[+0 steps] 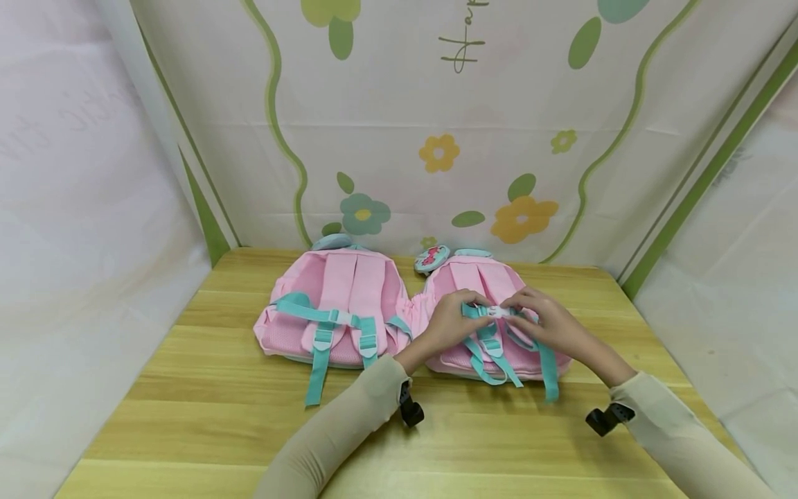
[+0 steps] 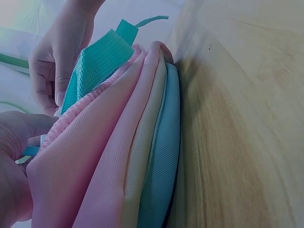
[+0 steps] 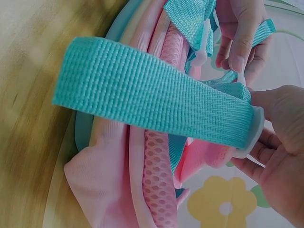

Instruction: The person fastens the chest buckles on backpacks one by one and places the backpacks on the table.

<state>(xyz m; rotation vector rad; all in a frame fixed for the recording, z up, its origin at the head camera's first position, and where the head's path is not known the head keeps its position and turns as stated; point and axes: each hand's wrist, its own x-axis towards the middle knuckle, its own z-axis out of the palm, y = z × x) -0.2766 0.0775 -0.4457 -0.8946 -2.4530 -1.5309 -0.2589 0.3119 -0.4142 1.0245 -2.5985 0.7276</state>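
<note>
Both hands meet over the right pink backpack (image 1: pixel 445 357), which lies back panel up. My left hand (image 1: pixel 450 320) pinches the left side of a white plastic buckle (image 1: pixel 497 312) on the teal chest strap. From the other side, my right hand (image 1: pixel 545 320) pinches the buckle's right end. Close up in the right wrist view, a loose teal strap end (image 3: pixel 152 90) hangs from the white buckle piece (image 3: pixel 256 133) by the right hand's fingers. The left wrist view shows the pack's pink side (image 2: pixel 95 166), and the buckle is mostly hidden there.
A second pink backpack (image 1: pixel 289 337) lies to the left, touching the first, its white chest buckle (image 1: pixel 341 317) joined across the straps. A round badge (image 1: pixel 431 259) sits behind the packs. The wooden table (image 1: pixel 187 416) ends at a floral cloth backdrop (image 1: pixel 386 159).
</note>
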